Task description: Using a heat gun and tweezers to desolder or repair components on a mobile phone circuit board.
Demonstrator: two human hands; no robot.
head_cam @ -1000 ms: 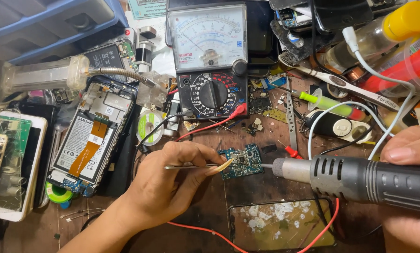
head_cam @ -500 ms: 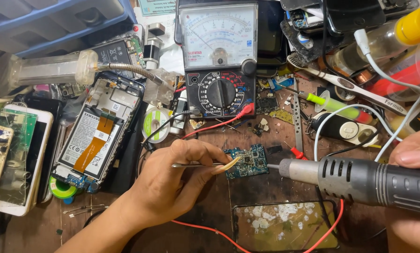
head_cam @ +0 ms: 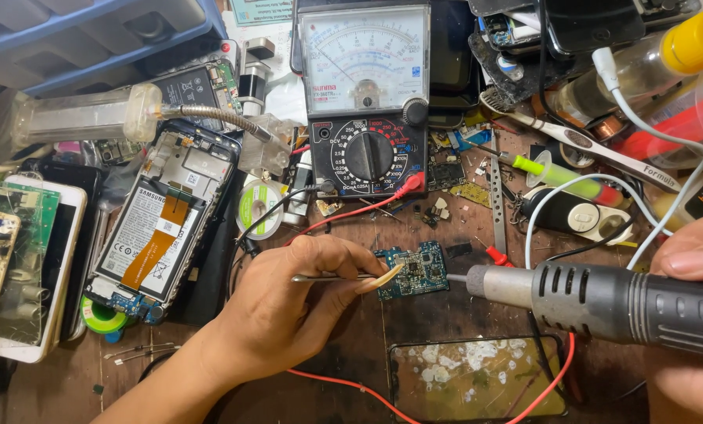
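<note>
1. While it stands at the workbench's (head_cam: 210, 392) far edge, the analog multimeter (head_cam: 365, 94) trails a red lead.
2. The right hand (head_cam: 693, 314) is clenched around a hot-air gun (head_cam: 610, 302) near the right edge, nozzle beside the board.
3. The left hand (head_cam: 288, 310) pinches tweezers (head_cam: 332, 277) over that board.
4. The small circuit board (head_cam: 412, 271) lies mid-bench.

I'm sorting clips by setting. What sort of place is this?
Most likely a phone or small-electronics repair bench. An analog multimeter stands at the back, an opened phone lies with its battery showing, and the right hand aims a hot-air tool at a small circuit board.
</note>
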